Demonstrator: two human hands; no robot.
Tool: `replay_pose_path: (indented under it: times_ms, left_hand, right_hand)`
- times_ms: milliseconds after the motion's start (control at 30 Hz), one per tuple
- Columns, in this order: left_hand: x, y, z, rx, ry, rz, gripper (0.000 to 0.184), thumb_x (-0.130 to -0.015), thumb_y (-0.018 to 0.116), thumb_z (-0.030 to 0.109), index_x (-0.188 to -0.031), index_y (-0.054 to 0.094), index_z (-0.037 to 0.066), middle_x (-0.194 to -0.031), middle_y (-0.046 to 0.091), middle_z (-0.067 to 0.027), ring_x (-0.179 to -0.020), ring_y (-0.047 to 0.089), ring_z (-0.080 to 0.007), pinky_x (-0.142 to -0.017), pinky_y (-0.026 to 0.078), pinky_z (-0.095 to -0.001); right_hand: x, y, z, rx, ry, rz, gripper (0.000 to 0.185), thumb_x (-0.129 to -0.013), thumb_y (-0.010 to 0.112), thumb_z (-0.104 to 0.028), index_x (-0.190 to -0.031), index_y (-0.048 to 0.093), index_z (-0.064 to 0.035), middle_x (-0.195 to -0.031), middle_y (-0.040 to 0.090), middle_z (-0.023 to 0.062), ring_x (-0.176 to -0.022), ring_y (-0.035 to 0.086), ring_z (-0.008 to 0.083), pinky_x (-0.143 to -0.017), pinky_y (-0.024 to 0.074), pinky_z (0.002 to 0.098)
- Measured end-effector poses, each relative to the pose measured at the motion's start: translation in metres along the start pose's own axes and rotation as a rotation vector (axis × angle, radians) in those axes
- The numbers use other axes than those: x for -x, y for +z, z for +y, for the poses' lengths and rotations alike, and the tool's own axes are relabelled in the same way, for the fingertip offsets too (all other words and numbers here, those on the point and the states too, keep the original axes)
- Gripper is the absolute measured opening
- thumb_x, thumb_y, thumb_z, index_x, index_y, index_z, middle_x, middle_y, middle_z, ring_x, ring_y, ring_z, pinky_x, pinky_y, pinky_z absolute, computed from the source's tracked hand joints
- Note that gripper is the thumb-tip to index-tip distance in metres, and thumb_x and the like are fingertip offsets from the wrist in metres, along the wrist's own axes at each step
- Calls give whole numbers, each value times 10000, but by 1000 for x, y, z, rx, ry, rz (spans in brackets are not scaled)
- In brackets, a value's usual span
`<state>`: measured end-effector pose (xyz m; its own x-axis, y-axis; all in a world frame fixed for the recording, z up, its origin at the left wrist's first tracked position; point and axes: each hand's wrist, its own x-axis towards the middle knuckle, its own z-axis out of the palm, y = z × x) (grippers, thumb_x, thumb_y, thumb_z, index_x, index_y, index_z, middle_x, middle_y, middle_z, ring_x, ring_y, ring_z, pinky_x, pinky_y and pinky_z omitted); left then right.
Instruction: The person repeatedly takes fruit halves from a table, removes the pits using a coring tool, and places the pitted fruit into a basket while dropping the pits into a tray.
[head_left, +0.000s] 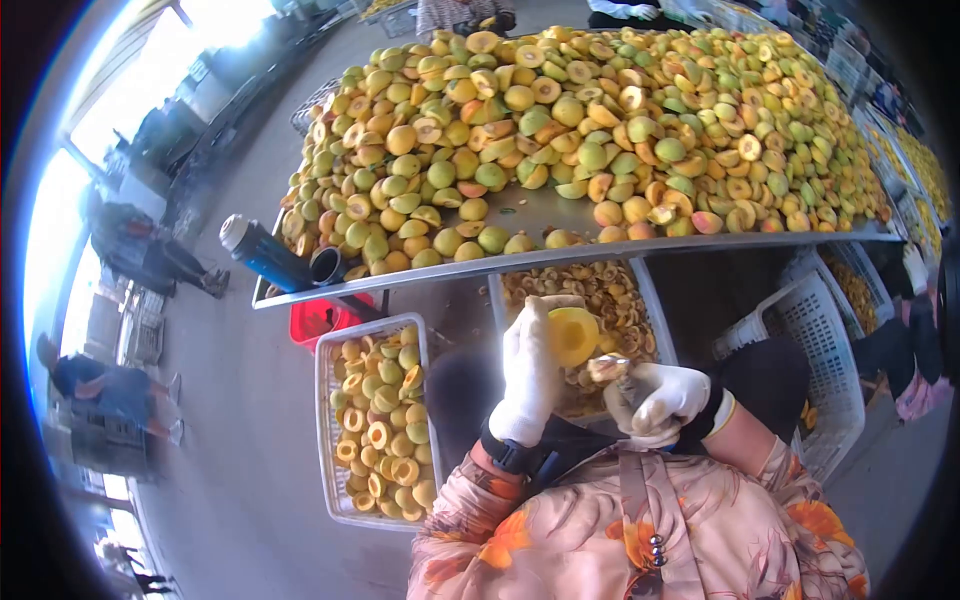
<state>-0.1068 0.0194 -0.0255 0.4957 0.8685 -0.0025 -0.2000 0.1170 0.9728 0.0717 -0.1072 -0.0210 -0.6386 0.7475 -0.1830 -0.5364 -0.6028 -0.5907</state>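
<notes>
My left hand, in a white glove, grips a yellow peach half with its hollowed cut face turned toward my right hand. Gloved too, my right hand is closed around a small hand tool, mostly hidden by the fingers. At the tool's tip sits a brownish piece of pit or flesh, just beside the peach half and apart from it. Beneath both hands a white crate holds pits and scraps. On my left, a white crate is filled with pitted peach halves.
A metal-edged table in front carries a large heap of peach halves. A blue bottle and a dark cup stand at its left corner, above a red container. An empty-looking white basket leans at right. Other people work around.
</notes>
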Motion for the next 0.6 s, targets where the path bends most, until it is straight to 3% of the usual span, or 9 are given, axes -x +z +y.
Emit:
replay_pose_path:
  times_ms: [67,100,133,200,267,367,467,533,600]
  left_hand:
    - [7,-42,3,3,84,126,557,-1087,427,469,-1126,687,-22,-987,716,-93,-878,653,-138,-802,532,-294]
    - [14,-75,0,-84,181,187,645,-1058,433,571,-1154,651,-29,-893,723,-128,-711,700,-194,-639,566,-283]
    - [29,-105,10,-120,133,298,555,-1068,471,501,-1147,655,-17,-911,706,-98,-765,680,-168,-696,546,-267]
    - [64,-169,25,-475,154,513,401,-1075,458,321,-1144,680,-6,-980,704,-89,-885,643,-147,-782,510,-289]
    - [104,-245,14,-728,-19,649,364,-1051,499,285,-1166,668,-16,-987,706,-117,-882,641,-165,-784,509,-309]
    - [163,-328,-24,-1148,-379,771,482,-1021,526,388,-1301,607,3,-1212,660,-290,-1158,614,-448,-986,481,-477]
    - [189,-388,-67,-1314,-812,680,666,-933,572,543,-1360,584,32,-1314,607,-298,-1255,558,-450,-1071,435,-508]
    - [165,-381,-52,-1514,-801,538,550,-907,621,442,-1198,674,-22,-1233,652,-306,-1174,611,-447,-1024,475,-492]
    - [113,-356,-35,-1529,-513,686,443,-907,638,365,-1148,695,-2,-1135,689,-282,-1076,647,-431,-957,508,-483]
  right_hand:
    - [3,-4,-6,207,72,260,175,-891,693,-116,-990,601,-4,-561,467,16,-392,396,88,-382,291,249]
    - [0,-5,-7,477,133,464,213,-892,690,-140,-1033,616,1,-600,520,53,-439,468,140,-425,354,282]
    - [-5,-12,-5,752,182,657,257,-893,687,-165,-1076,630,7,-639,574,89,-486,539,191,-468,417,314]
    - [-6,-52,16,1342,166,755,398,-876,682,-210,-1185,604,28,-811,666,189,-713,659,311,-671,523,384]
    - [-6,-63,24,1308,221,796,491,-840,693,-244,-1215,570,48,-984,681,278,-963,668,423,-868,519,448]
    - [-10,-80,40,1526,167,854,417,-857,668,-267,-1162,578,3,-1005,674,321,-1012,643,499,-867,512,546]
    - [-20,-72,36,1532,93,986,364,-867,687,-293,-1086,562,-31,-897,680,291,-899,660,501,-790,511,578]
    - [-26,-72,35,1533,-110,1022,326,-876,698,-267,-1058,523,-60,-780,676,226,-769,674,461,-686,512,561]
    - [-28,-76,35,1504,-395,1053,309,-879,700,-245,-1045,509,-68,-777,680,212,-754,678,448,-669,513,549]
